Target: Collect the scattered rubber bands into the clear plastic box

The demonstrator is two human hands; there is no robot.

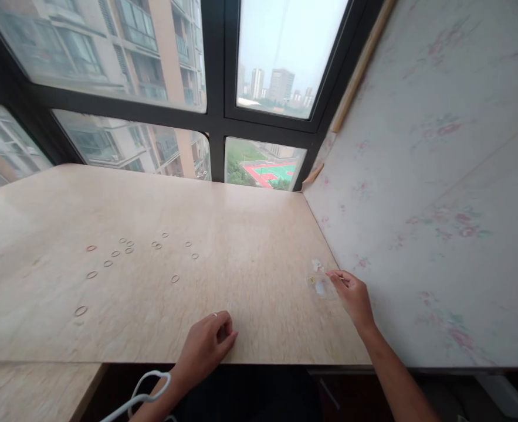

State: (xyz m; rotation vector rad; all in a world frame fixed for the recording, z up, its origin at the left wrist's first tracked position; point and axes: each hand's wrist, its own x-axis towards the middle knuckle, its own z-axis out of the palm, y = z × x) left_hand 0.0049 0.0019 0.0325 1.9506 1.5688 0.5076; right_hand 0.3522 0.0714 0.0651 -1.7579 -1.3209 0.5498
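Observation:
My right hand is closed in a pinch beside the wall. Something small and thin shows at its fingertips, too small to name. Just left of those fingers lies a small clear plastic packet or box, with a white piece behind it. My left hand rests near the table's front edge, its fingers curled in and nothing visible in them. A small pale band shows on one finger. Several thin rings, among them a dark one and a red one, lie scattered on the left half of the table.
The beige marble-patterned tabletop meets a dark-framed window at the back. A flower-patterned wall bounds it on the right. A white cable loop hangs by my left wrist at the front edge.

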